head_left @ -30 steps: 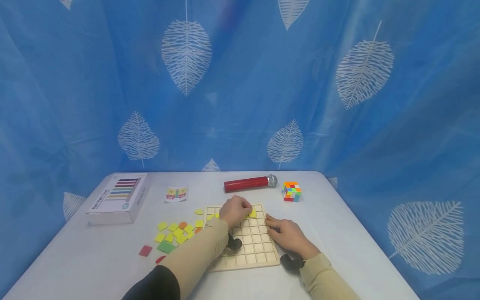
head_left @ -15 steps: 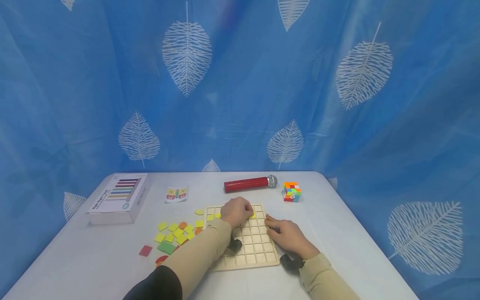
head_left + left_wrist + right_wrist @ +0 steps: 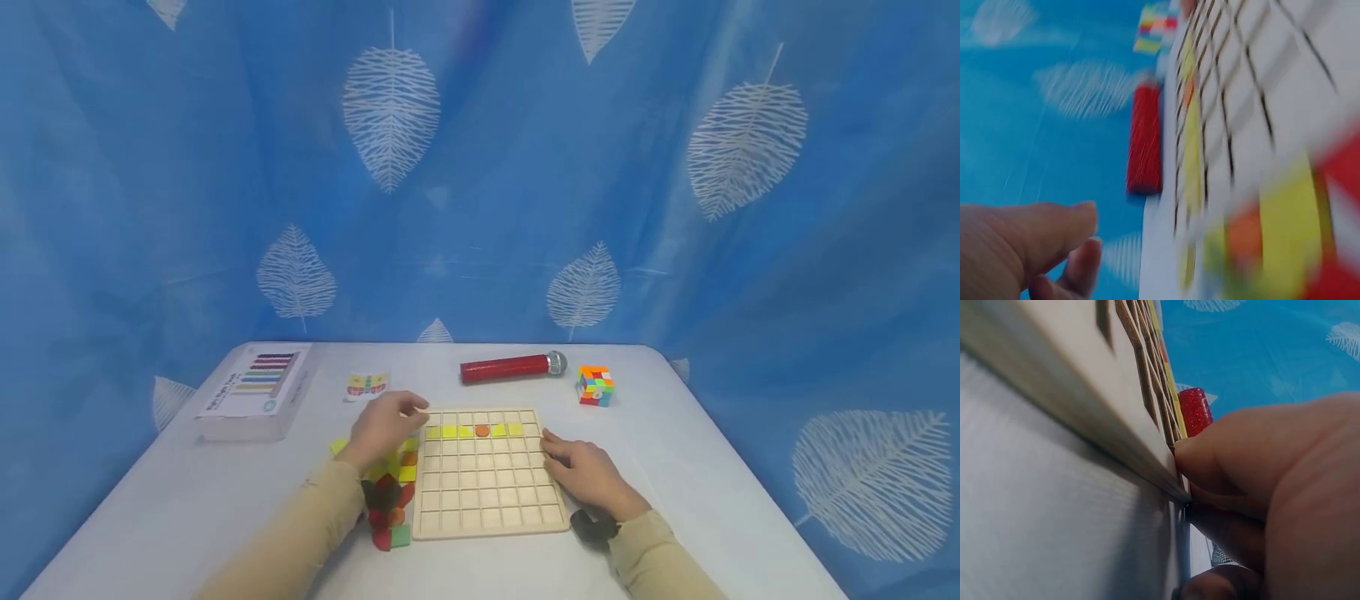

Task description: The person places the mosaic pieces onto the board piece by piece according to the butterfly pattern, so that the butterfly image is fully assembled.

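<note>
A wooden grid board (image 3: 491, 495) lies flat on the table, with yellow tiles (image 3: 449, 432) and an orange round tile (image 3: 482, 431) in one row near its far side. My left hand (image 3: 384, 427) hovers by the board's far left corner, above loose tiles (image 3: 407, 474). Its thumb and fingers are apart in the left wrist view, with nothing visible between them. At the board's right edge, my right hand (image 3: 592, 477) holds on, thumb on the rim and fingers lower down, as the right wrist view shows. The left forearm and wrist hide part of the loose tiles.
Behind the board lie a red microphone (image 3: 504, 368) and a colourful puzzle cube (image 3: 595, 386). A small picture card (image 3: 367, 384) sits at the back left, beside a white box (image 3: 255, 392). A blue leaf-patterned curtain (image 3: 495, 167) hangs behind the table.
My left hand has moved left from the board's far row to above the loose tiles, uncovering the row. The right hand stays at the board's edge. The head view has shifted slightly.
</note>
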The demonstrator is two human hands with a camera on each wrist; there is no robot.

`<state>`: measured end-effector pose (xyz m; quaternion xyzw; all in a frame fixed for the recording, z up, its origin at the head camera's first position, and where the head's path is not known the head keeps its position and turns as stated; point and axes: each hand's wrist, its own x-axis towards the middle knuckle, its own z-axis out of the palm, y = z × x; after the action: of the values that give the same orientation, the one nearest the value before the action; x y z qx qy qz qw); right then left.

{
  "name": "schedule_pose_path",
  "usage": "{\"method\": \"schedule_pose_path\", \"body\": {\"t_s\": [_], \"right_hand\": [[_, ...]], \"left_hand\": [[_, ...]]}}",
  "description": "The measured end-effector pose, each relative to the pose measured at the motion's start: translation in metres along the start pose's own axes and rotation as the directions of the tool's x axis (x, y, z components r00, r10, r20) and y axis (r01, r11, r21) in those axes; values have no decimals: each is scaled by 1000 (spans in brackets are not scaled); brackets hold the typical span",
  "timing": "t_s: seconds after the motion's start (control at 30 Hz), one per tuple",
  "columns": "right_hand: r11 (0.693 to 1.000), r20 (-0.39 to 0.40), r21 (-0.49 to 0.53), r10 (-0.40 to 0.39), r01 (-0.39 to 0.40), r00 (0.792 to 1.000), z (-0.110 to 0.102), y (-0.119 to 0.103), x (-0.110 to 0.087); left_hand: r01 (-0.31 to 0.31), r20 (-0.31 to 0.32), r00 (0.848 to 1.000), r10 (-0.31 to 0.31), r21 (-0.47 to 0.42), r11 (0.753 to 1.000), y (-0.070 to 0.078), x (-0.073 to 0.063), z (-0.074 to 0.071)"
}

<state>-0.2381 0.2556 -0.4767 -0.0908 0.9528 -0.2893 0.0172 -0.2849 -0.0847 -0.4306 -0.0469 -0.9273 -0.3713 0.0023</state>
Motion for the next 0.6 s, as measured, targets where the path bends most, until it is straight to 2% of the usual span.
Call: {"method": "schedule_pose_path", "body": {"t_s": [0.1,0.17,0.27,0.33,0.43,0.6], "right_hand": [[1000,-7,-1,-7,7,1000,0,0,0],[1000,-4,-3,-7,7,1000,-1,0,0],[1000,-5,-4,2,-2,1000,-2,2,-1],[1000,0,-7,13,-13,1000,-2,2,-1],[1000,3,0,25,-25,1000,-1,2,-1],[1000,4,14,17,-17,1000,1,-1,0]], "left_hand": [[100,-14,995,-101,-52,994,-31,-12,-28],[156,-4,988,-157,-81,984,-49,-18,-39],[208,28,978,-206,-122,971,-72,-24,-47],[221,44,975,-217,-140,965,-80,-26,-47],[226,49,974,-220,-163,960,-82,-22,-42],[202,24,979,-200,-137,970,-63,-8,-27]]}}
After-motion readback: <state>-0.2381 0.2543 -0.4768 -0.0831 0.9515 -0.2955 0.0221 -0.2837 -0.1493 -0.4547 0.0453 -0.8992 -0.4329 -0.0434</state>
